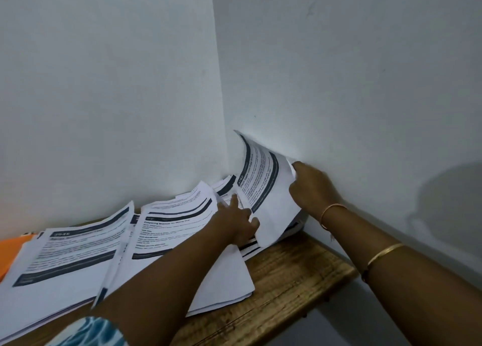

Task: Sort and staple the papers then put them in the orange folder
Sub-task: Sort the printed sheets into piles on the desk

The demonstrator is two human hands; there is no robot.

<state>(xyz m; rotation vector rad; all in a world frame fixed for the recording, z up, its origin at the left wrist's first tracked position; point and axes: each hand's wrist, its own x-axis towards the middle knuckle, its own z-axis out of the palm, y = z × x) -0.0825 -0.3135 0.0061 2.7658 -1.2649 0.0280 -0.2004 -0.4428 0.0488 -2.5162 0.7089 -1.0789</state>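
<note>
Printed white papers [78, 251] lie spread in overlapping piles over a wooden table [292, 278] set in a wall corner. One printed sheet [263, 186] curves up against the right wall. My right hand [311, 186] pinches that sheet's right edge. At its lower left edge, my left hand [238, 221] grips the same sheet, with the index finger stretched over the pile behind. A corner of the orange folder [13, 246] shows at the far left, mostly hidden under the papers. No stapler is in view.
Two pale walls meet right behind the table. The table's right end [349, 270] stops near the right wall, and its front edge runs along the bottom of the view. Bare wood shows at the front right.
</note>
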